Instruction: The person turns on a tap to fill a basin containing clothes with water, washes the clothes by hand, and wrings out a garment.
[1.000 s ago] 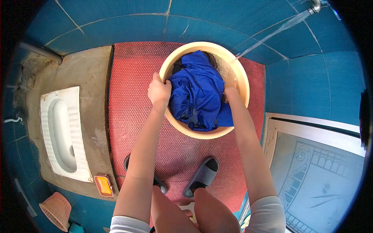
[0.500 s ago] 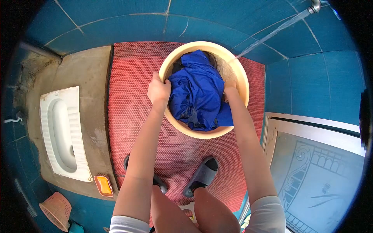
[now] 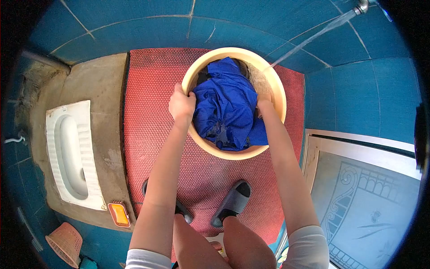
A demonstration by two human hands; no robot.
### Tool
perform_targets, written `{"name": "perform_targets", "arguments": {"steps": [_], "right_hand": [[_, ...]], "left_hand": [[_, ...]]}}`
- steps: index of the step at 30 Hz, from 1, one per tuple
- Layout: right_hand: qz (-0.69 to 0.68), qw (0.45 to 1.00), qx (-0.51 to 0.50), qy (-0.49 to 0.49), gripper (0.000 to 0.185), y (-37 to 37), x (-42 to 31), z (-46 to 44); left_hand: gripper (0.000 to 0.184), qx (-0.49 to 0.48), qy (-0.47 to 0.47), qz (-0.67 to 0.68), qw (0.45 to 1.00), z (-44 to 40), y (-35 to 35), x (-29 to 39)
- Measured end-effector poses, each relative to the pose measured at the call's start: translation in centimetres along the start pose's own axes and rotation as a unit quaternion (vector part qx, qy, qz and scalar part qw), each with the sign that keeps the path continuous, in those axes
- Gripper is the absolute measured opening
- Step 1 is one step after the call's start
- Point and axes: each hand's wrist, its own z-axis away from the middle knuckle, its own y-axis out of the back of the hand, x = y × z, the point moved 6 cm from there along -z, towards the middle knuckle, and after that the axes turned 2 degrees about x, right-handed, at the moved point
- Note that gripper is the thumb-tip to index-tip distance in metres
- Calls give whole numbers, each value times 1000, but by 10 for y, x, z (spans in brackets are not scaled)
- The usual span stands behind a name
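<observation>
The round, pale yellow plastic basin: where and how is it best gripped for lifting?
Probably by opposite sides of the rim, coming from left and right: it is an exposed, curved band, and the left hand holds its left side. Opposite holds should balance the load of blue cloth; the upper right suits less, as clear running water falls there.

blue tiled walls [image 3: 251, 36], red textured floor mat [image 3: 152, 134]

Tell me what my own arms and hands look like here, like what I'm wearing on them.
Pale, whitish short sleeves end around your elbows, leaving both forearms uncovered. Your left hand has no glove, and no watch or bracelet shows at either wrist. Your right hand looks bare too, though its fingers are partly hidden.
</observation>
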Motion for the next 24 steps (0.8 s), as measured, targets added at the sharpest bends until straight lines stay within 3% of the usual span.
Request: {"name": "perform_targets", "arguments": {"steps": [24], "right_hand": [[115,988,89,48,19,-21,4,-29]], "left_hand": [[27,-4,6,-2,1000,0,1,1]]}}
